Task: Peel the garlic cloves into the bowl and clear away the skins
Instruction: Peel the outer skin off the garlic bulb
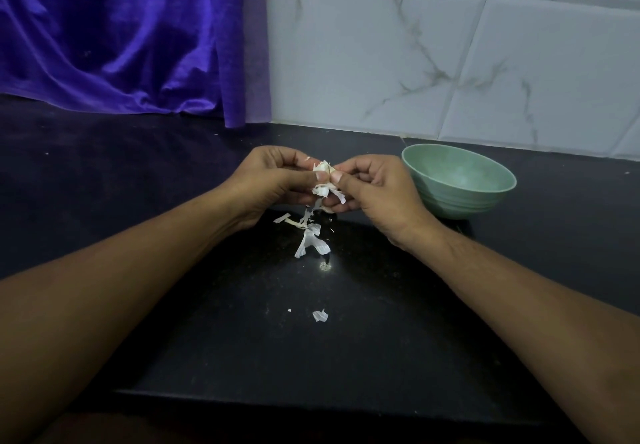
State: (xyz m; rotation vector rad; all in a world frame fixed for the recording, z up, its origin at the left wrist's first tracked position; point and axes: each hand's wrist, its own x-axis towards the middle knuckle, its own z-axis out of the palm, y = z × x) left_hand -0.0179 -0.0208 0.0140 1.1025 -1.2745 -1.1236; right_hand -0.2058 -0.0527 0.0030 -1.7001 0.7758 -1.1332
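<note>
Above the black counter, my left hand and my right hand meet and both pinch a garlic piece between thumbs and fingertips, with papery skin curling off it. White garlic skins lie on the counter just below the hands. A smaller skin scrap lies nearer to me. The green bowl stands right of my right hand; its inside looks bare from here.
The black counter has its front edge near the bottom of view. A purple cloth hangs at the back left, and a white marbled tile wall rises behind the bowl.
</note>
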